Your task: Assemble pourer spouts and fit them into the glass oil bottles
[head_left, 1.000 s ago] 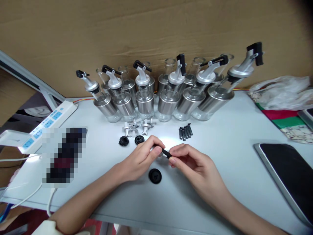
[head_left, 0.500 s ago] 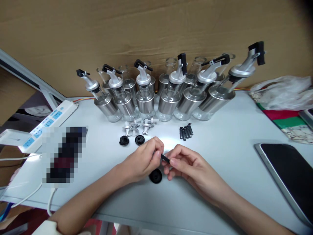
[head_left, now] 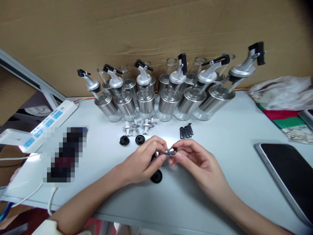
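- Spout [head_left: 166, 152]: a small silver pourer with a black cap piece at its right end, held level above the worktop [head_left: 220, 182], at the centre of view, between both hands.
- Left hand [head_left: 144, 161]: its fingers [head_left: 162, 157] are closed on the silver end, thumb on top and forefinger under. A firm pinch here should keep the spout from turning while the other end is worked.
- Right hand [head_left: 195, 160]: its fingers [head_left: 179, 156] are closed on the black end at 3 o'clock of the spout. I judge the piece should be pushed straight along the spout's axis; a skewed push could make it jam or slip out.
- Seal [head_left: 156, 176]: a black round part on the worktop at 6 o'clock of the spout, partly under the left hand. Keeping the work low over the worktop means a dropped part stays close.
- Two more seals [head_left: 132, 140] lie at 10 o'clock, with loose silver spouts [head_left: 138, 125] just beyond them.
- Black caps [head_left: 186, 132] lie in a small bunch at 1 o'clock, near the right hand.
- Bottles [head_left: 168, 98] stand in rows at 12 o'clock, the front ones already fitted with spouts.
- Tablet [head_left: 288, 173] lies at 3 o'clock, well apart; power strip [head_left: 49, 122] at 9 o'clock.
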The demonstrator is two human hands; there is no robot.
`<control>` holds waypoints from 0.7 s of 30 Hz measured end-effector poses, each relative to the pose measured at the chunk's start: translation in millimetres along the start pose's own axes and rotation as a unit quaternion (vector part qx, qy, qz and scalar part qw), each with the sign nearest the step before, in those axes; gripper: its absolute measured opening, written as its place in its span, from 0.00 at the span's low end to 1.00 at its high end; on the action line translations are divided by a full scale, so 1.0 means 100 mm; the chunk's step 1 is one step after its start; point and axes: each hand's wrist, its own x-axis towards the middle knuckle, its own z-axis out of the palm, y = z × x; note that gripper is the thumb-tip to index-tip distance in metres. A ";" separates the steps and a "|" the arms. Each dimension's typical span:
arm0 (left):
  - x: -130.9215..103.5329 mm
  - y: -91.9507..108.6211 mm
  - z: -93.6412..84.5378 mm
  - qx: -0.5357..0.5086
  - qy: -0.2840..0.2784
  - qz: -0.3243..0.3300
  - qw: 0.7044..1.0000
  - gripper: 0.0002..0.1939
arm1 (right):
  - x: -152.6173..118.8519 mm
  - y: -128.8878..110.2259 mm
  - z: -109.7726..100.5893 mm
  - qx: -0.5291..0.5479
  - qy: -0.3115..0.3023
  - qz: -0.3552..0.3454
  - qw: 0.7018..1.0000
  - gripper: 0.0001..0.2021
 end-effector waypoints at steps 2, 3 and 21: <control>-0.01 -0.01 0.00 0.005 0.003 0.010 1.000 0.03 | -0.01 0.00 0.01 -0.016 0.017 -0.009 1.000 0.12; -0.01 -0.01 0.01 0.007 0.004 0.012 1.000 0.03 | -0.01 0.00 0.01 -0.019 0.021 -0.013 1.000 0.12; 0.01 -0.05 0.02 0.068 0.012 0.084 0.994 0.01 | 0.05 0.05 -0.01 0.098 0.007 0.052 0.994 0.11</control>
